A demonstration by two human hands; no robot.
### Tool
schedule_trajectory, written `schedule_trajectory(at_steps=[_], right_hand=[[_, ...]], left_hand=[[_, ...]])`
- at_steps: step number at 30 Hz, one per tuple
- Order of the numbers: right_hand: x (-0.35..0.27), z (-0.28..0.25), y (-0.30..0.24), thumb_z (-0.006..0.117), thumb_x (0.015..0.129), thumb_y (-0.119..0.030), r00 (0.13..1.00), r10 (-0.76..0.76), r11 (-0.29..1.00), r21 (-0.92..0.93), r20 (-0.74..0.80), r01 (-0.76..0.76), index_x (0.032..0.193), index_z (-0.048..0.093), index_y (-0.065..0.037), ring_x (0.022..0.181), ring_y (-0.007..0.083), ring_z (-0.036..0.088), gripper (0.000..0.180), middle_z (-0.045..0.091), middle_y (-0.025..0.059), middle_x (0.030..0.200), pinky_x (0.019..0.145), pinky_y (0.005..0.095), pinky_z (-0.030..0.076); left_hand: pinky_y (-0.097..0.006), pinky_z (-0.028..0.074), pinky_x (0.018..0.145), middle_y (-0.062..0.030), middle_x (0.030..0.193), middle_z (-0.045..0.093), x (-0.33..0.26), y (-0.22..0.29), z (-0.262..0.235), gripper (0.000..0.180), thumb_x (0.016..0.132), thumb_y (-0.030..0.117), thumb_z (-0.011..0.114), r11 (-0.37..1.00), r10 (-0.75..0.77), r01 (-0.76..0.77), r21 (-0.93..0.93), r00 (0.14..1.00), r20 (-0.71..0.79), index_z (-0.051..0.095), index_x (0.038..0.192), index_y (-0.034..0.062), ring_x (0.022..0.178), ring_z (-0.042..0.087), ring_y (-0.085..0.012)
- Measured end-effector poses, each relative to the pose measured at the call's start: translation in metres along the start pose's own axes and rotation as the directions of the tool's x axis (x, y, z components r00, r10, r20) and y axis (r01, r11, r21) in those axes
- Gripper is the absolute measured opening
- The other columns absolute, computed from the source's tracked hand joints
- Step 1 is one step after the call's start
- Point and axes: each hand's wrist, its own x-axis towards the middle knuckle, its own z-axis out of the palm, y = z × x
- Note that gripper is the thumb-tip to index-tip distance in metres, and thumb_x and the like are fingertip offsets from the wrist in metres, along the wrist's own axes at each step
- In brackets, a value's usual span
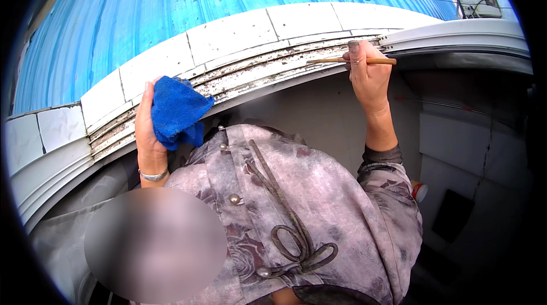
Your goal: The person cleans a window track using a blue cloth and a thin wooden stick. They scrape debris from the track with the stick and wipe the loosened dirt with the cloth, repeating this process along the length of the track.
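Observation:
My left hand [146,128], with a silver bangle at the wrist, is closed on a bunched blue cloth [178,110] beside the left part of the window track [245,68]. My right hand [367,74] grips a thin wooden stick [380,61] near the track's right end. The stick's narrow end points left and lies over the grooves; whether it touches them I cannot tell. Dark grime and pale flaky patches line the metal grooves. Dirt darkens my right thumb.
White tiles [231,34] form the outer sill, with a corrugated blue metal roof [171,3] beyond. White window frames [456,37] stand at both ends of the track. A dark cable crosses above the roof. Below right is a pale wall with a dark rectangular patch.

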Motion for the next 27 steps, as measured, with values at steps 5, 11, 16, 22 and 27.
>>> schedule_trajectory(at_steps=[5, 11, 16, 22, 27], right_hand=[[0.009, 0.008, 0.022, 0.051, 0.099, -0.033, 0.984, 0.091, 0.986, 0.150, -0.151, -0.068, 0.070, 0.055, 0.002, 0.048, 0.0089, 0.045, 0.045, 0.052, 0.0043, 0.056, 0.044, 0.0244, 0.035], [0.030, -0.021, 0.121, 0.053, 0.097, -0.039, 0.797, 0.595, 0.726, 0.492, -0.099, -0.481, 0.072, 0.052, -0.001, 0.043, 0.0079, 0.042, 0.046, 0.048, 0.0043, 0.055, 0.038, 0.0214, 0.031], [0.005, 0.038, 0.088, 0.054, 0.096, -0.039, 0.791, 0.597, 0.556, 0.643, 0.132, -0.527, 0.078, 0.053, -0.001, 0.041, 0.0113, 0.045, 0.042, 0.050, 0.0071, 0.056, 0.037, 0.0220, 0.035], [0.009, 0.022, 0.080, 0.050, 0.098, -0.040, 0.872, 0.483, 0.691, 0.574, 0.085, -0.439, 0.077, 0.055, 0.000, 0.043, 0.0094, 0.050, 0.046, 0.055, 0.0071, 0.057, 0.039, 0.0191, 0.038], [-0.023, 0.073, 0.049, 0.048, 0.100, -0.034, 0.853, 0.456, 0.518, 0.703, 0.256, -0.488, 0.085, 0.055, 0.003, 0.046, 0.0141, 0.056, 0.040, 0.057, 0.0105, 0.061, 0.042, 0.0228, 0.041]], left_hand=[[-0.035, 0.055, 0.083, -0.0140, 0.106, 0.064, -0.001, 0.004, -0.011, 0.037, 0.101, 0.032, 0.045, 0.996, -0.010, 0.011, -0.085, 1.000, 0.016, 0.055, 0.118, 0.0005, 0.093, 0.065, -0.0220], [-0.034, 0.053, 0.083, -0.0110, 0.103, 0.065, -0.007, 0.004, -0.010, 0.034, 0.099, 0.030, 0.050, 0.997, 0.005, -0.005, -0.072, 1.000, -0.001, 0.059, 0.115, 0.0019, 0.092, 0.064, -0.0208], [-0.034, 0.054, 0.083, -0.0133, 0.106, 0.064, -0.012, 0.001, -0.007, 0.038, 0.100, 0.032, 0.047, 0.999, 0.020, -0.021, -0.024, 0.999, -0.048, 0.055, 0.119, 0.0001, 0.094, 0.065, -0.0216], [-0.034, 0.054, 0.084, -0.0133, 0.106, 0.064, -0.021, 0.004, -0.009, 0.038, 0.100, 0.032, 0.046, 0.997, 0.057, -0.059, -0.049, 0.997, -0.044, 0.055, 0.118, 0.0005, 0.095, 0.064, -0.0214], [-0.035, 0.055, 0.083, -0.0137, 0.106, 0.064, -0.019, 0.000, -0.024, 0.037, 0.101, 0.032, 0.045, 0.995, 0.049, -0.052, -0.086, 0.998, -0.034, 0.055, 0.117, 0.0004, 0.094, 0.065, -0.0219]])
